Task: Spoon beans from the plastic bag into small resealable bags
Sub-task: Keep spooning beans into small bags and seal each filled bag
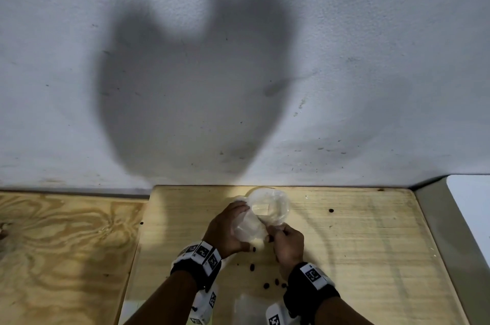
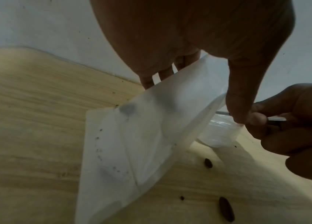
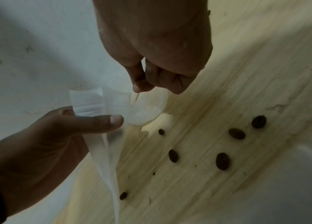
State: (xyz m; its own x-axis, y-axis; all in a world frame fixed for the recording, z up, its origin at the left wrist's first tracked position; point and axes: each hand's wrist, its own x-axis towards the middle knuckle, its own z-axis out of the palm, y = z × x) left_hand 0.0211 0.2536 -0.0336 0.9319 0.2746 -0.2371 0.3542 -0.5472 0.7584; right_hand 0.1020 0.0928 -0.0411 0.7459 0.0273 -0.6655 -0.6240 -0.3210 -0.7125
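Both hands pinch the small resealable bag [image 1: 249, 226]: left hand [image 1: 225, 232], right hand [image 1: 289, 245]. Spread its mouth evenly, avoiding spills.

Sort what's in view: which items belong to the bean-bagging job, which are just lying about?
In the job:
- small translucent resealable bag, held by left hand and right hand
- crumpled clear plastic bag behind it
- thin metal spoon handle, in the right hand

Lying about:
- loose dark brown beans scattered on the pale wooden tabletop
- another flat translucent bag at the near edge
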